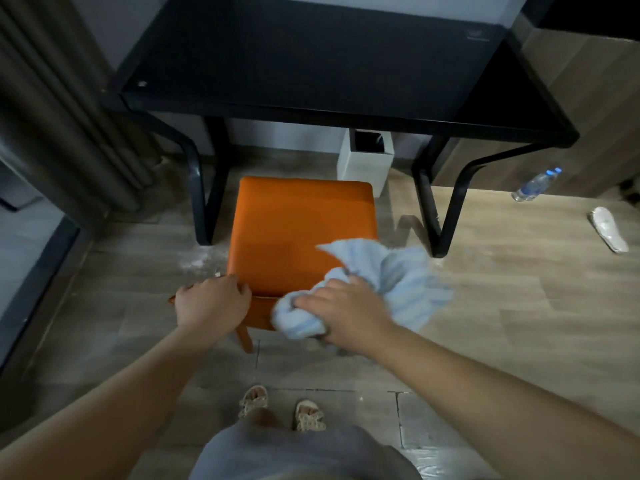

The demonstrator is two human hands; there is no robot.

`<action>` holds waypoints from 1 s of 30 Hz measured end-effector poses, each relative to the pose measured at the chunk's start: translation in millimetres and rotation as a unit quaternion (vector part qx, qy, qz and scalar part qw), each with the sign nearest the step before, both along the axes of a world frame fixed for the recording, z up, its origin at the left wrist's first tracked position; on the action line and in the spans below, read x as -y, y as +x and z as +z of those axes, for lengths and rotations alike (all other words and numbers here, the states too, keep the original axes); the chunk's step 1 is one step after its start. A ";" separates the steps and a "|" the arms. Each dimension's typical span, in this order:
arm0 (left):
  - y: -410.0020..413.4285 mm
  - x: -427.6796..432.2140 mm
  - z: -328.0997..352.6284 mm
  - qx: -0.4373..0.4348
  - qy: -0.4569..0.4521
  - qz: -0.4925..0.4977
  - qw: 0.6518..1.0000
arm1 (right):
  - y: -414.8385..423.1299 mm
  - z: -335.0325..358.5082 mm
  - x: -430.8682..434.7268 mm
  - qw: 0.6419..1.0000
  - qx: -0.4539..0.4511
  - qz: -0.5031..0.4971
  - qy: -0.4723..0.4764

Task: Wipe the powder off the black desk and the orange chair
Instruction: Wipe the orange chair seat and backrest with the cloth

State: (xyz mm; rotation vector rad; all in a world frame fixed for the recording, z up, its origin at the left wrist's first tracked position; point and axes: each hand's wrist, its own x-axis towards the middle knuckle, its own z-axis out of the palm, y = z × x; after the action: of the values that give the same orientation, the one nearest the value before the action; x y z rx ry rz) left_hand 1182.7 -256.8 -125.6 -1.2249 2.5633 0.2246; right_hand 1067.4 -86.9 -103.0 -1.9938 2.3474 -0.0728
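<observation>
We stand over the orange chair (298,230), which sits in front of the black desk (311,57). Our left hand (211,299) grips the seat's near left corner. Our right hand (341,311) clutches a bunched blue cloth (391,282) at the near right edge. The seat looks clean, so we judge the chair nearly done. The desk seems clear except for one pale speck (141,83), though dim light may hide residue. Powder (199,261) lies on the floor beside the chair.

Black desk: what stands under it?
A white square bin stands on the wooden floor under the glossy black desk, right of the middle. Its inside is dark, so any contents cannot be seen. The desktop covers whatever lies behind the bin.
</observation>
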 end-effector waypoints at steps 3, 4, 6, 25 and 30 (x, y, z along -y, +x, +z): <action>4.0 11.2 6.1 -0.022 0.032 0.028 0.999 | 1.3 -11.6 14.1 0.995 0.092 -0.005 0.035; 8.1 16.4 9.9 -0.035 0.051 0.032 0.998 | -10.1 -13.9 3.2 0.996 0.082 -0.005 0.036; 21.1 31.8 12.5 -0.063 0.095 0.024 0.993 | -35.0 -11.8 -23.3 0.996 0.074 -0.018 0.045; 49.0 57.8 16.4 -0.386 0.500 0.273 0.725 | 12.6 -13.4 33.6 0.988 0.109 -0.083 0.072; 48.5 63.5 6.8 -0.414 0.481 0.275 0.722 | 81.7 -15.2 115.6 0.990 0.053 -0.128 -0.041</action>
State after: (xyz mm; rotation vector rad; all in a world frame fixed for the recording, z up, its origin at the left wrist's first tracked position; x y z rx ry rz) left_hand 1231.2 -320.3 -118.8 -1.4902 1.8159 2.3202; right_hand 1149.2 -202.6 -118.1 -1.6623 2.5528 -0.2845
